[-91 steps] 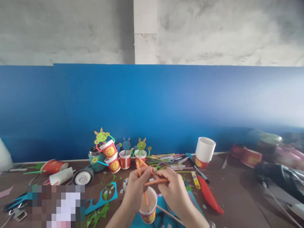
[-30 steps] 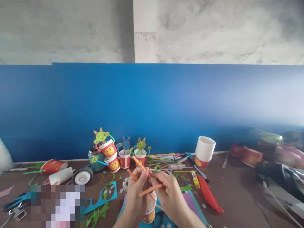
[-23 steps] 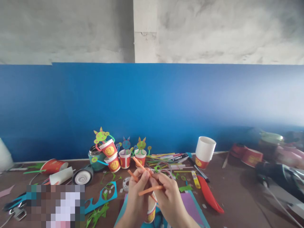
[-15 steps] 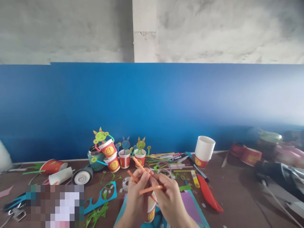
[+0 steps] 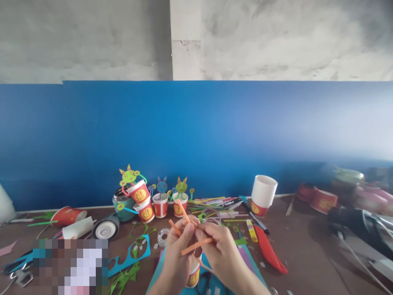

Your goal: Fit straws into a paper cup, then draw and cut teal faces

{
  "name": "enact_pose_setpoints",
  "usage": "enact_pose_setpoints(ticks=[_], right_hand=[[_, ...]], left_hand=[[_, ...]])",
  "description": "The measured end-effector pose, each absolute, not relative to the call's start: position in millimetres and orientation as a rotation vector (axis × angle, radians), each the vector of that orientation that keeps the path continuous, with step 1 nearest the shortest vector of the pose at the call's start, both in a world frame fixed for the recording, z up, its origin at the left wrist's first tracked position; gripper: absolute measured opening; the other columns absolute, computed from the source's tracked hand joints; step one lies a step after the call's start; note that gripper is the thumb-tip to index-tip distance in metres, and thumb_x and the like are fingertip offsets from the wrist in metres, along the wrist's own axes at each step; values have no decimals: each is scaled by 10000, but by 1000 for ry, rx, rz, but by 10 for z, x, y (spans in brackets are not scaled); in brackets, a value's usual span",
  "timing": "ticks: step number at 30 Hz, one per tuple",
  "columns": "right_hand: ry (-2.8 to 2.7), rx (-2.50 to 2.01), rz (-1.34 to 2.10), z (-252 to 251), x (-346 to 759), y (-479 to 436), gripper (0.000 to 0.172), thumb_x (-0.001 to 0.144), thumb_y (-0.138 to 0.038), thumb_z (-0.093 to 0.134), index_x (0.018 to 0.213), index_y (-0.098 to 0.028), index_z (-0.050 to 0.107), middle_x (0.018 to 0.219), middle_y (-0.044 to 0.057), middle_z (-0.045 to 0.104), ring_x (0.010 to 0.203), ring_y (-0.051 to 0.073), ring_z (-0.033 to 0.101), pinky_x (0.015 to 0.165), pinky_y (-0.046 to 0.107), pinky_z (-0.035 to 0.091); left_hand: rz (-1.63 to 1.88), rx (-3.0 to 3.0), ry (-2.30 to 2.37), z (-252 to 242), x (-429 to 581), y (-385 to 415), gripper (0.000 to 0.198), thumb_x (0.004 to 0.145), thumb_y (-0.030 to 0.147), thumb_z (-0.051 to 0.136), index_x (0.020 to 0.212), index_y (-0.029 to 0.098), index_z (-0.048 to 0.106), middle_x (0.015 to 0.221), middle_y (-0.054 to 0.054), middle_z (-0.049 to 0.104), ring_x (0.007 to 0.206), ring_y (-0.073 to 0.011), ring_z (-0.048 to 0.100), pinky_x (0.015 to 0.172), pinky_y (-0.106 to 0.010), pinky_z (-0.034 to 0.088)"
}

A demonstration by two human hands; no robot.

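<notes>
My left hand [image 5: 178, 250] and my right hand [image 5: 221, 246] are both closed, fingertips together, above the near middle of the table. Between them are orange straws [image 5: 196, 246], with ends sticking out at several angles. One end [image 5: 183, 209] points up past my left fingers, and another crosses in front of my right fingers. How the pieces join is hidden by my fingertips. Just below stands a red and white paper cup [image 5: 193, 278], partly covered by my hands, on blue and purple sheets [image 5: 245, 257]. Dark-handled scissors [image 5: 203, 283] lie beside the cup.
Paper cups with cut-out animal figures [image 5: 160, 205] stand along the blue wall. Behind my hands lie loose straws [image 5: 219, 201], a tape roll [image 5: 163, 237] and a glue stick [image 5: 252, 230]. Stacked white cups [image 5: 264, 191] and a red balloon [image 5: 271, 252] are right; blue paper scraps [image 5: 135, 258] lie left.
My right hand has shifted slightly and turned, and the straw in front of it tilts more. The straw end by my left fingers has moved a little right and up.
</notes>
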State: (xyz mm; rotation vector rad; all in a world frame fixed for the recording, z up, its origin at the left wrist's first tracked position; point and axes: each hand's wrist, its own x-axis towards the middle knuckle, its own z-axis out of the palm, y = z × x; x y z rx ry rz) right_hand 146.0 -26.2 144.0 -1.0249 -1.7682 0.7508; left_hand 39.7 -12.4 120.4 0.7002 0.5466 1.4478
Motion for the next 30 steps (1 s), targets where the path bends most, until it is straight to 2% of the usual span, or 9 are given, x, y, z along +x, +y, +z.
enact_pose_setpoints(ticks=[3,6,11,15,22,25,30], right_hand=[[-1757,-1013,810,1402,1444,-248,387,898,-260,419,533,-159,502,520,0,540,527,108,515,542,206,374],[-1742,-983,857,1414,1436,-240,384,894,-263,417,536,-156,508,516,-1,542,518,105,505,528,201,368],[-1776,-1045,877,1498,1466,-254,325,892,-320,450,729,-133,659,669,31,636,616,133,547,566,208,391],[-1798,-1081,756,1499,1503,-254,336,903,-320,432,809,-123,687,678,32,632,611,130,529,573,214,383],[-1813,-1029,722,1435,1480,-233,385,907,-341,412,635,-131,584,583,-3,516,555,107,420,515,213,324],[-1770,-1017,740,1391,1459,-222,396,908,-341,399,605,-138,553,569,-13,475,541,101,389,500,209,314],[-1739,-960,798,1387,1455,-206,343,877,-313,458,625,-128,598,591,-5,511,562,107,419,511,202,339]], left_hand=[[1439,711,532,1173,413,-121,337,582,418,811,719,154,651,506,58,521,325,-26,392,316,-142,282],[1456,707,532,1163,395,-108,343,579,415,814,719,154,640,591,48,559,326,-4,378,317,-137,261],[1512,717,571,1213,320,-80,323,566,383,823,668,160,613,626,48,567,384,-32,454,362,-155,346],[1481,725,646,1226,297,-77,359,541,406,829,732,152,662,591,26,593,435,-68,500,406,-175,390],[1500,733,653,1198,335,-111,311,552,388,828,697,149,693,697,-21,667,545,-98,573,493,-182,429],[1494,703,644,1181,366,-119,303,548,380,832,699,153,702,658,-17,657,540,-99,572,488,-175,417],[1480,670,648,1201,370,-106,333,524,398,842,700,151,706,638,-20,655,532,-100,571,481,-174,420]])
